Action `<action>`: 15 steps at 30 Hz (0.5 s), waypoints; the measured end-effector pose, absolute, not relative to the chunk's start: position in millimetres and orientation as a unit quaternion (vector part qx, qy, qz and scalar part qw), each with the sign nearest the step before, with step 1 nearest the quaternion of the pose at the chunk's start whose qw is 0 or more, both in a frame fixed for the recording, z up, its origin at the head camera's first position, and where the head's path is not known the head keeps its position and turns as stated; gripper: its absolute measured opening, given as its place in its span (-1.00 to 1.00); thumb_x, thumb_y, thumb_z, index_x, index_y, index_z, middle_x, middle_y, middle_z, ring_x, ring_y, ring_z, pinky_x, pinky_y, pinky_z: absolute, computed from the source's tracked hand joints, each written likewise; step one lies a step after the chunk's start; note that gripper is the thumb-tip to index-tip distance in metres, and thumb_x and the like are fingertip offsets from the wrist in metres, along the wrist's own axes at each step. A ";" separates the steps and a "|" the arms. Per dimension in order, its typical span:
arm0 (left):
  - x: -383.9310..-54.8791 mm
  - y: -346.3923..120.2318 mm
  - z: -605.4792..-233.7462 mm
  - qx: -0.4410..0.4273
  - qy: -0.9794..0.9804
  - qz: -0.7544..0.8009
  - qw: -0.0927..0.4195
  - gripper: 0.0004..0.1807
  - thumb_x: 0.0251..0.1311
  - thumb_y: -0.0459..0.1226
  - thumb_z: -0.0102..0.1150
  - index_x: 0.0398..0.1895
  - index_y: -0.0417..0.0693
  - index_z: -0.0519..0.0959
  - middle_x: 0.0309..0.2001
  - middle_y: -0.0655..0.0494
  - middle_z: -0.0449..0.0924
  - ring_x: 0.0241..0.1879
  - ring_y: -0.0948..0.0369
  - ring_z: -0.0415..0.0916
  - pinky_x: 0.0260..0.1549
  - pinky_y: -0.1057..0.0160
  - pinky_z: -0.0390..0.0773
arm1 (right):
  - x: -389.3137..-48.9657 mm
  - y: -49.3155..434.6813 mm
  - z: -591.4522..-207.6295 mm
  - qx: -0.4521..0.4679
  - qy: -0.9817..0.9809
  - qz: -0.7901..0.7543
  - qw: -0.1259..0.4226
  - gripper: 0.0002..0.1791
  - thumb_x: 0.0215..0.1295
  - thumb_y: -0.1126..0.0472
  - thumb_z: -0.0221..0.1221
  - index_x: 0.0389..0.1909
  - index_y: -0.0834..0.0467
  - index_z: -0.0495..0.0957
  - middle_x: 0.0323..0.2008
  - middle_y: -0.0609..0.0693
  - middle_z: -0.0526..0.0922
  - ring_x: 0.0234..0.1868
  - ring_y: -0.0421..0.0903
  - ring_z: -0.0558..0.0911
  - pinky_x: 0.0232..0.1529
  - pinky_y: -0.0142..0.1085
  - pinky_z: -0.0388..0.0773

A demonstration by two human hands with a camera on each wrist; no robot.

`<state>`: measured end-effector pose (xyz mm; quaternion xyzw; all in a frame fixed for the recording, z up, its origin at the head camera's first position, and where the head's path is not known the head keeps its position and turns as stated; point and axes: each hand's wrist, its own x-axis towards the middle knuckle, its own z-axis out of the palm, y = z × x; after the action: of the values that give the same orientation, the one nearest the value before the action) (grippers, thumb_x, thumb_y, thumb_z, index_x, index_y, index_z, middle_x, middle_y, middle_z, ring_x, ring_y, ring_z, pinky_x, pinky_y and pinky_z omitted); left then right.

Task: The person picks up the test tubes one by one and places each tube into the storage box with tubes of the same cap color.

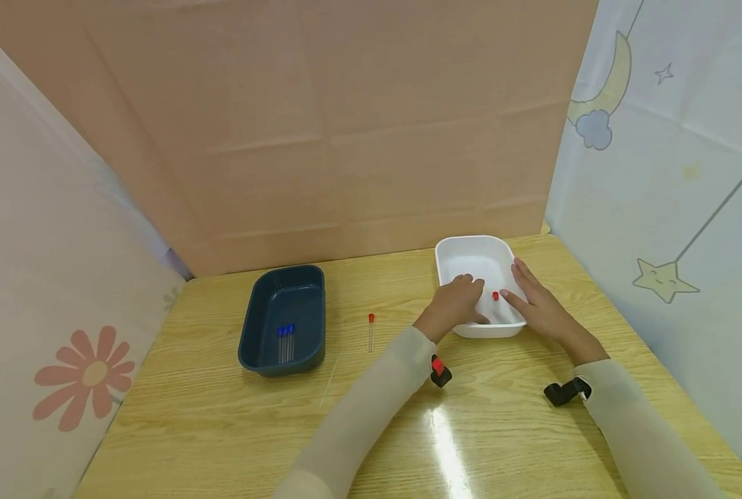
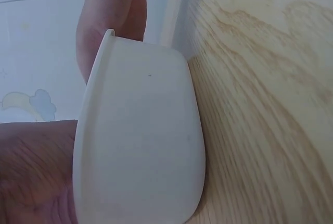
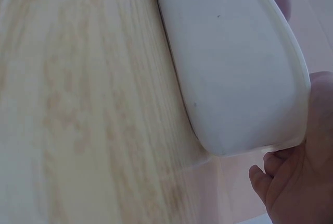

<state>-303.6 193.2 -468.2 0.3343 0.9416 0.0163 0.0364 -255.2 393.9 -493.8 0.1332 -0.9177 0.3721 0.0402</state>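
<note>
A white plastic tray (image 1: 471, 245) stands at the back right of the table, and both hands are at it. Inside lies a red cap (image 1: 495, 296), apparently on a clear thin tube. My left hand (image 1: 455, 305) reaches over the tray's near left rim, its fingers bent down inside, thumb toward the near end; I cannot tell whether it holds anything. My right hand (image 1: 542, 312) lies over the right rim, fingers extended, with the thumb pointing at the red cap. In the right wrist view, the right hand (image 3: 296, 182) is beside the tray's outer wall.
A dark blue tray (image 1: 249, 329) at the left holds several blue-capped tubes (image 1: 286, 343). Between the trays, a red-capped tube (image 1: 371, 333) lies on the wooden table (image 1: 221, 430). A peach cloth (image 1: 371, 125) hangs behind, and patterned sheets stand on both sides.
</note>
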 end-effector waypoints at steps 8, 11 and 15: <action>-292.9 171.5 -453.6 0.347 0.936 0.063 0.004 -0.10 0.18 0.20 0.36 0.53 0.09 0.31 0.40 0.11 0.38 0.40 0.22 0.29 0.16 0.24 0.52 | -254.9 393.3 -494.1 0.136 -0.916 0.376 0.038 -0.14 0.61 -0.03 -0.01 0.57 0.41 -0.19 0.61 0.24 -0.34 0.58 0.35 -0.24 0.42 0.38 -0.19; -287.7 162.1 -446.7 0.351 0.933 0.084 0.004 -0.11 0.24 0.20 0.30 0.56 0.09 0.26 0.45 0.09 0.33 0.43 0.21 0.26 0.16 0.20 0.54 | -254.8 393.4 -494.2 0.134 -0.918 0.372 0.036 -0.13 0.61 -0.05 -0.02 0.57 0.40 -0.20 0.62 0.21 -0.35 0.58 0.34 -0.24 0.42 0.38 -0.18; -280.6 148.0 -438.8 0.356 0.928 0.111 0.008 -0.10 0.28 0.21 0.24 0.58 0.08 0.21 0.48 0.06 0.28 0.45 0.19 0.24 0.17 0.18 0.54 | -254.3 392.5 -492.5 0.136 -0.917 0.371 0.041 -0.14 0.60 -0.03 0.00 0.57 0.42 -0.18 0.61 0.26 -0.32 0.57 0.35 -0.22 0.43 0.36 -0.18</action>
<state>-280.6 148.0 -438.8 0.3555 0.9280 0.1110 0.0079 -254.3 392.5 -492.5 0.1363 -0.9175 0.3715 0.0406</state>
